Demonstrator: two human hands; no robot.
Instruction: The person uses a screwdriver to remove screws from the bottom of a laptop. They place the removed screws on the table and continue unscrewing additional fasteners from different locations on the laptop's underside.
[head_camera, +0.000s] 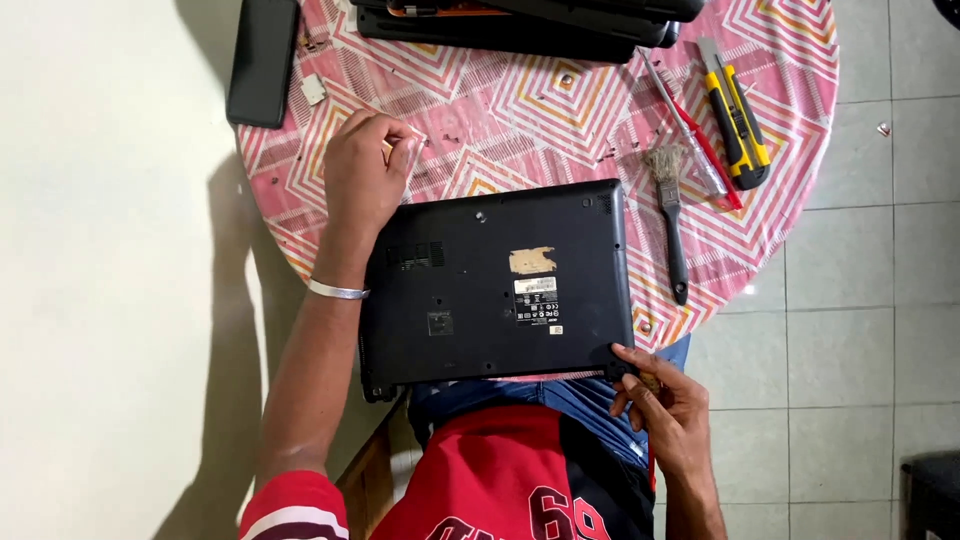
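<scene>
Overhead, left hand (362, 180) fingers curled, pinching something small, right hand (662, 400) fingers gripping laptop (497, 285) corner

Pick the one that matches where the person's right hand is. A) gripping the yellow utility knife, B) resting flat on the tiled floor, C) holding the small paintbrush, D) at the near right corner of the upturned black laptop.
D: the right hand has its fingers on the near right corner of the black laptop, which lies base up, while the utility knife and the paintbrush lie untouched on the patterned tablecloth.
</scene>
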